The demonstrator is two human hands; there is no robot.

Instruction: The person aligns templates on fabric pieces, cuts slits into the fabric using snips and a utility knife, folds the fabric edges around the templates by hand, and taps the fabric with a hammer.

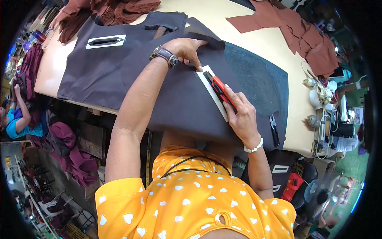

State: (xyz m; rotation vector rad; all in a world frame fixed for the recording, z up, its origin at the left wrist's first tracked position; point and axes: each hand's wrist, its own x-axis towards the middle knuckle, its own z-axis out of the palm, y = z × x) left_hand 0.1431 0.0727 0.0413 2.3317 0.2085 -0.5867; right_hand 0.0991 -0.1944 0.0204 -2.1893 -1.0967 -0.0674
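Observation:
My right hand (243,119) is closed around a red and black box cutter (223,94), which lies along a narrow white strip (210,88) on dark grey fabric (175,99). The cutter's tip is near the strip's upper end. With fingers spread, my left hand (185,49) presses its thumb near that same end and rests its other fingers on the fabric. Farther left, another white strip (106,42) with a dark slot lies on the cloth. A hammer (160,31) sits just beyond my left hand.
A dark cutting board (258,71) lies under the fabric's right side. Black-handled scissors (274,131) rest near the table's front edge. Rust-brown fabric pieces (294,32) are at the far right, with more brown cloth (107,12) at the back left. A co-worker (22,115) is at left.

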